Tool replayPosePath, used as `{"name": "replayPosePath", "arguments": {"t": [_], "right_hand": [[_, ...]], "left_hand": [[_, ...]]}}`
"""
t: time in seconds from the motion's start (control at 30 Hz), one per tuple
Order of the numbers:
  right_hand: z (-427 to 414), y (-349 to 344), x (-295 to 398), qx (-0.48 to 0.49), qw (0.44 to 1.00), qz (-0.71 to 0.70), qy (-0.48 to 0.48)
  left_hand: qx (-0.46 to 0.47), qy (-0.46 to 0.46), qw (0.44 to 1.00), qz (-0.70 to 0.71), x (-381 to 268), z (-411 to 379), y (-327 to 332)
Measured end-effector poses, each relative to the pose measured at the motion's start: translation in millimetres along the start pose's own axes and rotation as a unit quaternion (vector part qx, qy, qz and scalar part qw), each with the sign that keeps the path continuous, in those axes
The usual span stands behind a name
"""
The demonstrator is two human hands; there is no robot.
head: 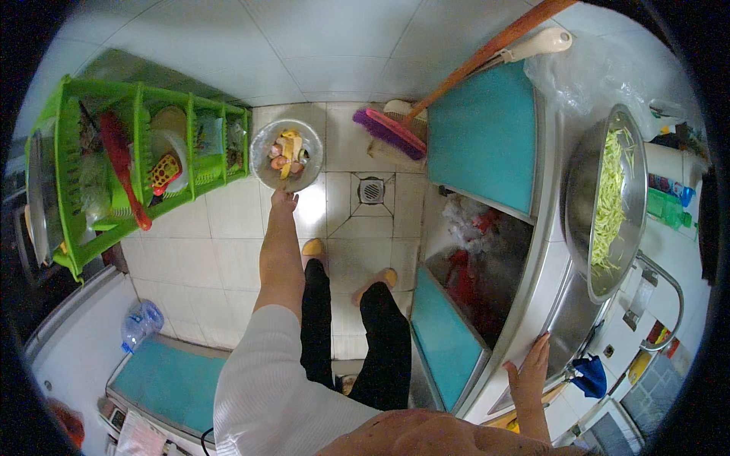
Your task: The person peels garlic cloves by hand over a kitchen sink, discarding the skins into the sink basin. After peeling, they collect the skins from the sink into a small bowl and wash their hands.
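My left hand [284, 199] reaches down to the near rim of a round waste bin [312, 132] lined with a clear plastic bag. Its fingertips are at the rim; whether they grip it cannot be told. Eggshells [279, 162] and yellowish peels [295, 145] lie inside the bin. My right hand [532, 365] rests on the steel counter edge beside the sink [573, 319], fingers apart, holding nothing. Beyond it on the counter stands a large steel bowl [583, 188] with shredded green vegetable [608, 211] in it.
A green plastic rack [137, 137] with utensils stands left of the bin. A purple broom [393, 134] leans at the cabinet [485, 137], near a floor drain [371, 190]. One cabinet door [447, 336] stands open. A plastic bottle [141, 324] is at lower left; a faucet [678, 296] at right.
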State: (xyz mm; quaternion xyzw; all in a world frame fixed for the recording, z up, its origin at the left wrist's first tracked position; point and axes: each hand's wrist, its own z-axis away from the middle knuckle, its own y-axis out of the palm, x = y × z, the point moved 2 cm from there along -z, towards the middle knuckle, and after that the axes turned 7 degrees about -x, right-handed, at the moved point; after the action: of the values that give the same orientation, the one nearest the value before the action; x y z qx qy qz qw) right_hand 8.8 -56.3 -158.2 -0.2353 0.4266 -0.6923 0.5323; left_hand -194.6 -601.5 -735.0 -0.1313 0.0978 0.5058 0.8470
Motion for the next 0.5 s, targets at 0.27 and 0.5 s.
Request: {"name": "replayPosePath", "arguments": {"t": [0.27,0.5], "right_hand": [[-1,3,-6,-0.046,0.998,-0.019,-0.037],[6,-3,-11,-0.015,0.997,-0.070,0.011]], "left_hand": [[0.038,0.041,0.998,0.005,-5,25,51],[0.073,0.183,0.972,-0.131,37,133,-24]]}}
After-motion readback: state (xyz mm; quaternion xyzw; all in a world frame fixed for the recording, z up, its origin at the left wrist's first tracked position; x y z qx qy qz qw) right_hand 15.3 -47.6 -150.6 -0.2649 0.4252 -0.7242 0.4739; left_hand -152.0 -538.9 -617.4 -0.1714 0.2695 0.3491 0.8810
